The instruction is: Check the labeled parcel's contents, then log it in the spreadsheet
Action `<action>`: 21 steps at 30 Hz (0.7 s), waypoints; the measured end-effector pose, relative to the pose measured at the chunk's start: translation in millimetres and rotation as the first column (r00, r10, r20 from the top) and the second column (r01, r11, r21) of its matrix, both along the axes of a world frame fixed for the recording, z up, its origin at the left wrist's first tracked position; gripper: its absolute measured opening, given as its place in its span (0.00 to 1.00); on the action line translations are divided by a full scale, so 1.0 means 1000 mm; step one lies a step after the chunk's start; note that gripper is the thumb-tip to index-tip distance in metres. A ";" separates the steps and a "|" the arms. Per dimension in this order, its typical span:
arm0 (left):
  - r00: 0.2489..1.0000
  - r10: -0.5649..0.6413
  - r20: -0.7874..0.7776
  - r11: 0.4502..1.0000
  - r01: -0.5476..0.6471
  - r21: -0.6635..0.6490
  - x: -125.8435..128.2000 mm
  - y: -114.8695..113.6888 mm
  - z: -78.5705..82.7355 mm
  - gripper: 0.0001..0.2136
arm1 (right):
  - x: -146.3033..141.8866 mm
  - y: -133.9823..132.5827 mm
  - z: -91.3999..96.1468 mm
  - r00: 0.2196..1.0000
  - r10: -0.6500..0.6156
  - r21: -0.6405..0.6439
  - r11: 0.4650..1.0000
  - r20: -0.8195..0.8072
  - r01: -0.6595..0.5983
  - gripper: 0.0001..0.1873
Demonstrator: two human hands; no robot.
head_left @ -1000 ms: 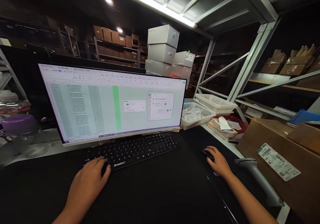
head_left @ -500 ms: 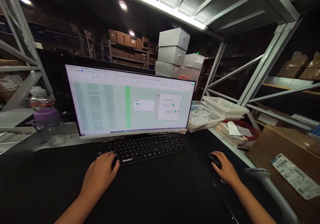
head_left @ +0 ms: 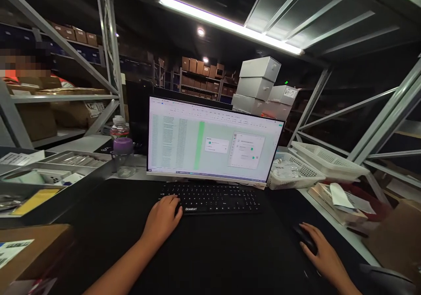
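Observation:
My left hand (head_left: 162,217) rests on the left end of a black keyboard (head_left: 213,200), fingers lying over the keys and thumb apart, holding nothing. Over on the right, my right hand (head_left: 321,249) is wrapped around a black computer mouse (head_left: 306,239) on the dark desk mat (head_left: 226,251). Behind the keyboard stands a monitor (head_left: 215,139) showing a spreadsheet with a green column and two small pop-up windows. The keys beneath my left fingers are hidden.
A divided tray (head_left: 87,178), a purple-lidded jar (head_left: 123,156) and a cardboard box (head_left: 36,242) stand left. White baskets (head_left: 296,181), a small box (head_left: 338,209) and a blurred scanner (head_left: 388,279) are right. Behind the left shelf, a person is partly visible.
The view has swung left, so the monitor, keyboard and hands sit further right. The divided tray and a person behind the shelf have come into view. Both hands keep their places.

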State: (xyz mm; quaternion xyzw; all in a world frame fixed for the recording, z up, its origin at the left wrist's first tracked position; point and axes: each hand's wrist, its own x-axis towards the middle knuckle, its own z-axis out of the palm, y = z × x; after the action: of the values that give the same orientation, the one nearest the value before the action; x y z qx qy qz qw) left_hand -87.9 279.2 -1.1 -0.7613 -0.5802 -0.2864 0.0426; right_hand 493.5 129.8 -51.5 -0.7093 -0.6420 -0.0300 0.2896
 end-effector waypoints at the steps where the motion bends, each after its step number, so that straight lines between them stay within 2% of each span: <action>1: 1.000 0.000 0.002 1.000 0.000 0.000 0.000 0.001 -0.001 0.18 | 0.001 0.001 -0.002 1.000 -0.002 0.011 1.000 0.006 0.002 0.28; 6: 1.000 0.009 -0.011 1.000 -0.009 -0.015 0.000 0.003 -0.004 0.19 | 0.004 0.003 -0.006 0.999 -0.021 0.040 0.999 0.026 0.020 0.27; 21: 1.000 0.004 -0.016 1.000 -0.004 -0.008 0.000 0.005 -0.008 0.18 | -0.004 0.000 0.003 0.998 -0.055 0.001 0.998 0.022 0.055 0.27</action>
State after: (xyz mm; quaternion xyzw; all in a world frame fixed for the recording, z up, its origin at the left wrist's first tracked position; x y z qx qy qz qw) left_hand -87.6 283.9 -8.7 -0.7626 -0.5823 -0.2780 0.0449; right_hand 489.2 129.9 -48.8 -0.7264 -0.6252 -0.0459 0.2816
